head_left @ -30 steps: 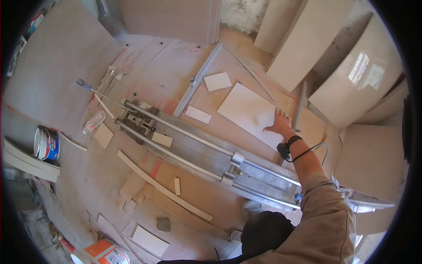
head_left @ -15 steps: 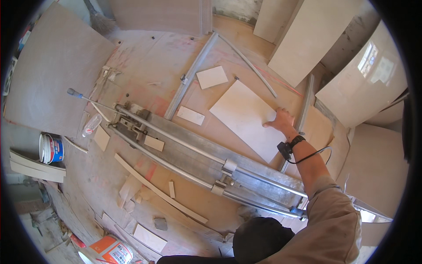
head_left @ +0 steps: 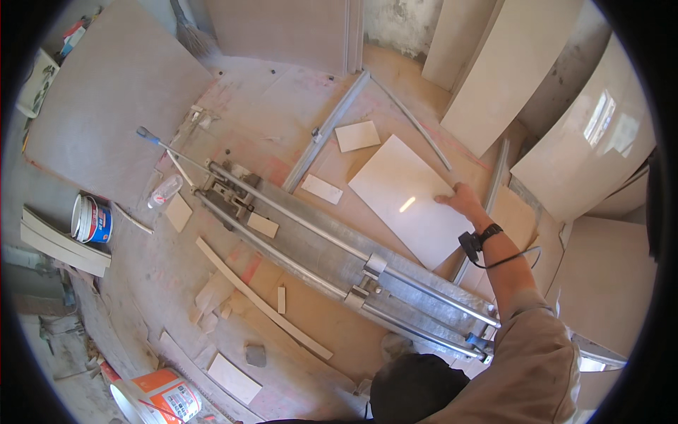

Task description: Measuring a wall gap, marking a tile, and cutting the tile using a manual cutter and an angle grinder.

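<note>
The large tile (head_left: 404, 220) is toward three o'clock, its edge pinched in the right hand (head_left: 467, 202), thumb on top (the left hand's grip I cannot tell). Offcuts (head_left: 322, 189) sit at its nine and eleven; the railed cutter (head_left: 321, 247) blocks seven.

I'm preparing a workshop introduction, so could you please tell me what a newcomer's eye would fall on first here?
Probably the long, twin-railed tile cutter slanting across the middle. Next, just beyond it, the pale rectangular tile with a bright glint, the right hand touching its right-hand edge.
</note>
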`<control>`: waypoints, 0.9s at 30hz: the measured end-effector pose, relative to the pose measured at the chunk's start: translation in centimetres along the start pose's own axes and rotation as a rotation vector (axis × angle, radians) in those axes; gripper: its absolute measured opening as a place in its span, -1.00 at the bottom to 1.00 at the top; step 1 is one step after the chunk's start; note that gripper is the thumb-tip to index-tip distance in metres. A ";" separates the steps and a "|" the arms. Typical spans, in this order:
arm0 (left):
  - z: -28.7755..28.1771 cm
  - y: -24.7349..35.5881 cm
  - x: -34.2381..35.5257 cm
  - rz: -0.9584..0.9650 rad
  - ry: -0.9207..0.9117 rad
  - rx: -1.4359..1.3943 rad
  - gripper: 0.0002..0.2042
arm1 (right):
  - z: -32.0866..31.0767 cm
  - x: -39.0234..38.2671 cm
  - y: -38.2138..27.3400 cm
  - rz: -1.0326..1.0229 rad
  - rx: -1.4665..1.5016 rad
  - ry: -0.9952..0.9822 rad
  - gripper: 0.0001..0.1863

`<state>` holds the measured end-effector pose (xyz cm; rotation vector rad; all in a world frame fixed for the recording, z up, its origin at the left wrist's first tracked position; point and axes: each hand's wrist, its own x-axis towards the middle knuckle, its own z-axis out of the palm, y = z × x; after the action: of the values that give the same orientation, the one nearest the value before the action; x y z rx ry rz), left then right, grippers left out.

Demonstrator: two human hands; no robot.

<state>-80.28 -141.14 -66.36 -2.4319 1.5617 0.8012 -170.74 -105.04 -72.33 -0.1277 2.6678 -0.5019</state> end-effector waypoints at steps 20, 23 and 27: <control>-3.7 7.6 -7.5 0.250 0.040 -0.680 -0.66 | -11.3 -23.2 -17.7 -1.453 -0.354 0.818 -0.78; -1.7 2.7 -4.7 0.244 0.022 -0.969 -0.84 | -9.7 -27.0 -22.2 -1.690 -0.225 0.831 -0.75; -1.7 -0.4 -6.4 0.176 0.035 -1.008 -0.82 | -5.7 -31.2 -28.9 -1.961 -0.068 0.735 -0.71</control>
<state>-81.38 -136.51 -61.80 -2.9087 1.6349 1.9729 -144.48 -124.94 -44.81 -3.0499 2.0741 -1.0050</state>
